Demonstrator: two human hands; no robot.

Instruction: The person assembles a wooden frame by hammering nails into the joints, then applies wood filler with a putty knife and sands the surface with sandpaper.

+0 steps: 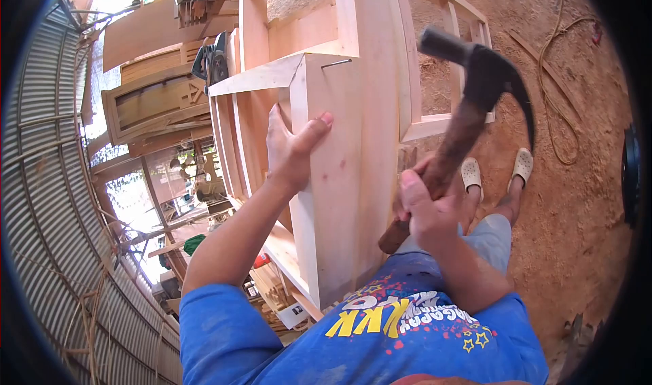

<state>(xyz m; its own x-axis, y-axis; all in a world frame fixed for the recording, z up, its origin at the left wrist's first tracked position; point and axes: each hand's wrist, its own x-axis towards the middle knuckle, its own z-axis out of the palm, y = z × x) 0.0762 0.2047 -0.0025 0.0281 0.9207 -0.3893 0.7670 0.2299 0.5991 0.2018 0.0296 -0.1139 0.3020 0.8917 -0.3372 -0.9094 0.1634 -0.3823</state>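
My right hand (431, 205) is wrapped round the wooden handle of a claw hammer (483, 76), whose dark head is raised to the right of a pale wooden frame (339, 161). A nail (336, 63) sticks out at a slant near the corner of the frame's wide board. My left hand (293, 144) grips the edge of that board below the nail, its thumb on the board's face and its other fingers partly hidden behind the edge.
Another open wooden frame (441, 123) stands beyond the board. A power tool (216, 62) rests at the upper left near carved panels (159, 100). A rope (549, 106) lies on the dirt floor (570, 208), and a corrugated metal wall (47, 147) is at the left.
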